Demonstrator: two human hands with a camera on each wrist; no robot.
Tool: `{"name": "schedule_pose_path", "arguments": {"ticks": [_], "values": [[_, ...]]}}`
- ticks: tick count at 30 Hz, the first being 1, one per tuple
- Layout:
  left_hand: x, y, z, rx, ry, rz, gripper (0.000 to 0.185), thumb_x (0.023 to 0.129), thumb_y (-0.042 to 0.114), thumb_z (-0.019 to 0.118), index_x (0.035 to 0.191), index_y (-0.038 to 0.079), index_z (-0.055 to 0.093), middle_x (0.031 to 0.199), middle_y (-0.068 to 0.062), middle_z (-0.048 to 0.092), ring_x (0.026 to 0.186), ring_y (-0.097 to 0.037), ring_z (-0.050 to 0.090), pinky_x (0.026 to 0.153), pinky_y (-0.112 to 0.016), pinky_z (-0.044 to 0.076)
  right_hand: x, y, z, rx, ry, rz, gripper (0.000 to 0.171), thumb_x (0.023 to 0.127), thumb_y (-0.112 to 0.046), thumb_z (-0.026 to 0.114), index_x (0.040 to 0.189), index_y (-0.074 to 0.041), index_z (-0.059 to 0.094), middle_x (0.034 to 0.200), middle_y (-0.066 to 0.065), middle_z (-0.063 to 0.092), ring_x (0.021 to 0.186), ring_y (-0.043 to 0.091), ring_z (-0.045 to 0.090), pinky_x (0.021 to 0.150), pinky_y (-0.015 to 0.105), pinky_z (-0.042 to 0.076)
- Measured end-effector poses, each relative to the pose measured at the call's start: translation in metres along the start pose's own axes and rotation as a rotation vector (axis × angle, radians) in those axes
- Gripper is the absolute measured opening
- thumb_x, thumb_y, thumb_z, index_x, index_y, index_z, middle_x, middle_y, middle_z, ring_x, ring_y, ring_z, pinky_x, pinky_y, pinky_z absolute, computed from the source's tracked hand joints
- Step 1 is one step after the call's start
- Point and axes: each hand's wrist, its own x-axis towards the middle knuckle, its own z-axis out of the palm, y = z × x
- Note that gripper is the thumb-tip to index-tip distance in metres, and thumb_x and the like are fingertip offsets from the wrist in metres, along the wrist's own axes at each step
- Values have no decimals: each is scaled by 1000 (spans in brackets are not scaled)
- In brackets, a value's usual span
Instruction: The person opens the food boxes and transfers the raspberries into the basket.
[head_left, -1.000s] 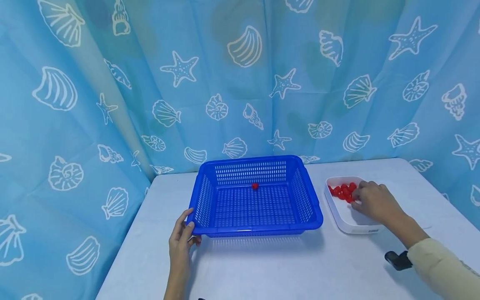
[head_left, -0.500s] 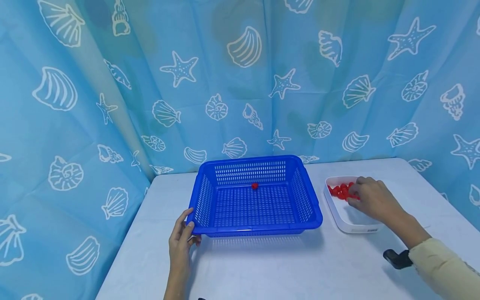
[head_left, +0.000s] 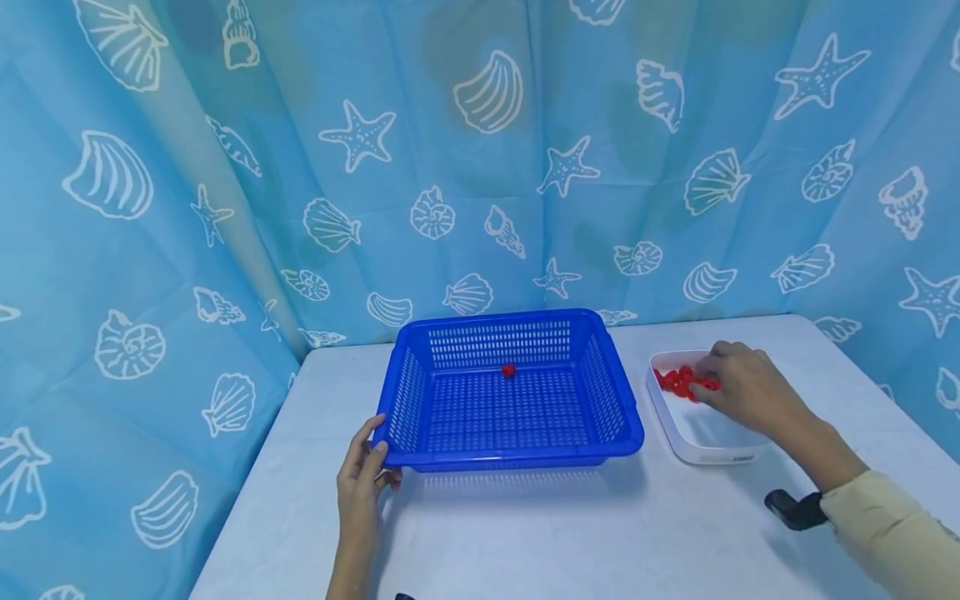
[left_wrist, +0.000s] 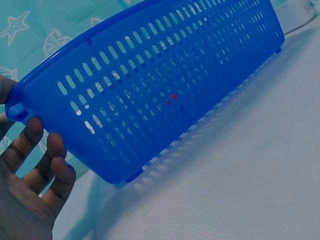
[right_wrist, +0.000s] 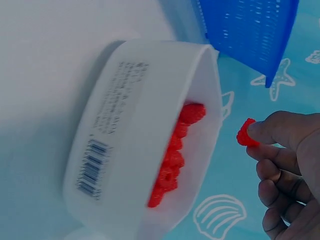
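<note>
Open table in front, crowded at the right edge

I see bare table [head_left: 570, 533] along the near side, wide enough for a hand to sweep across. The blue basket [head_left: 510, 454] walls off the middle, its open top free from above. Between its right wall and the white tray [head_left: 693, 450] I get only a narrow lane. The curtain [head_left: 480, 167] closes off the back and left.

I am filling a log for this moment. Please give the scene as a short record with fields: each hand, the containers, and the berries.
left hand: holds near-left corner of blue basket
right hand: pinches one raspberry above white tray
basket contents: single red berry
tray contents: pile of raspberries
surface: white table
</note>
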Motion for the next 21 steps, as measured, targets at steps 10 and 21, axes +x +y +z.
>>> {"name": "schedule_pose_path", "arguments": {"ticks": [10, 21], "values": [[-1, -1, 1, -6, 2, -4, 37, 105, 32, 52, 141, 28, 55, 100, -12, 51, 75, -21, 58, 61, -28, 51, 1, -15, -16, 58, 27, -27, 43, 70, -12, 90, 106, 3, 73, 103, 20, 62, 94, 41, 57, 72, 54, 56], [0, -2, 0, -7, -5, -8, 37, 104, 35, 52, 141, 29, 55, 100, -12, 52, 77, -22, 57, 62, -28, 50, 4, -34, -30, 68, 20, -68, 40, 74, -14, 88, 108, 1, 73, 107, 20, 62, 98, 41, 59, 74, 52, 57]]}}
